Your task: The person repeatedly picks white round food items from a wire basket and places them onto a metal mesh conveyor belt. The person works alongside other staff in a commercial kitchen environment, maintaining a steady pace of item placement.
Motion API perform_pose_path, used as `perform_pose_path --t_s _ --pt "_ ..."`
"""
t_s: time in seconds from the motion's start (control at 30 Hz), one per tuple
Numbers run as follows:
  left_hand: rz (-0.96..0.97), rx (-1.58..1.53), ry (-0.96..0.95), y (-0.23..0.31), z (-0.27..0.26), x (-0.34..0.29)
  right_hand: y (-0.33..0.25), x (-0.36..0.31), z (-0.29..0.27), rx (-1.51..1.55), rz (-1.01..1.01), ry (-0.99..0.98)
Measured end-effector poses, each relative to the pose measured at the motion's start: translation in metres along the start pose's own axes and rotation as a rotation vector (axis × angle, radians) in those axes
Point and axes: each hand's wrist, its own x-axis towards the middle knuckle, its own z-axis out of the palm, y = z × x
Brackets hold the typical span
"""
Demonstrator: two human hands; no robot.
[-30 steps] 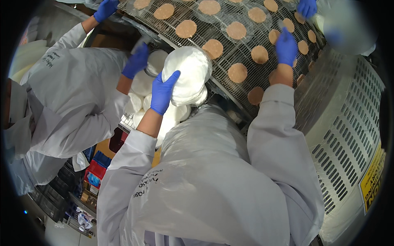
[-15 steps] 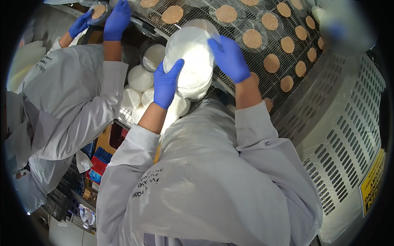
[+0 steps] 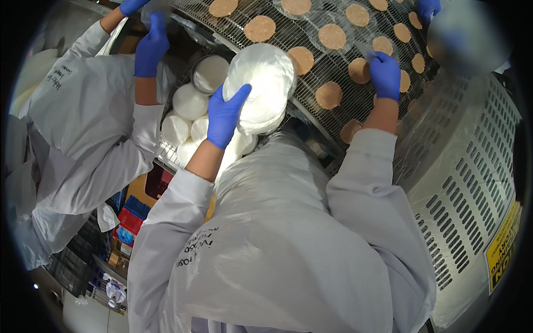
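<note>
My left hand (image 3: 226,117) grips a thick stack of round, translucent plastic film sheets (image 3: 266,83) by its left side, thumb on top. To the right, my right hand (image 3: 385,76) is over the wire mesh conveyor (image 3: 311,105). Its fingers are pinched at the edge of a thin clear film sheet (image 3: 365,50), which is hard to see against the mesh. Just left of those fingers lies a round flat pinkish patty (image 3: 358,70); another patty (image 3: 382,45) is right behind them. Part of the film is blurred.
More patties (image 3: 328,95) lie in rows on the mesh, some with clear film around them. White round stacks (image 3: 190,102) and a metal ring container (image 3: 210,74) stand at left. A co-worker's gloved hand (image 3: 151,47) is beyond; another (image 3: 427,9) is at far right, near a slotted guard (image 3: 466,183).
My right hand has left the stack and moved right over the conveyor with a film sheet. The patties have shifted down and left. My left hand keeps holding the stack.
</note>
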Motion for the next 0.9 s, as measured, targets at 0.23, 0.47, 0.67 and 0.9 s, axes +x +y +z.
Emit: perform_pose_path --t_s 0.23,0.47,0.67,0.9 --pt "0.023 0.063 -0.036 0.004 0.018 0.002 -0.086 -0.084 0.063 0.314 -0.823 -0.054" --pt "-0.011 0.002 0.001 0.002 0.008 -0.003 -0.1 -0.092 0.039 0.731 -0.336 -0.338" --pt "-0.014 -0.002 -0.047 0.001 0.002 -0.01 -0.113 -0.11 0.041 0.414 -0.363 -0.091" --pt "0.054 0.089 -0.041 0.001 -0.003 -0.01 -0.107 -0.118 0.043 0.443 -0.612 -0.038"
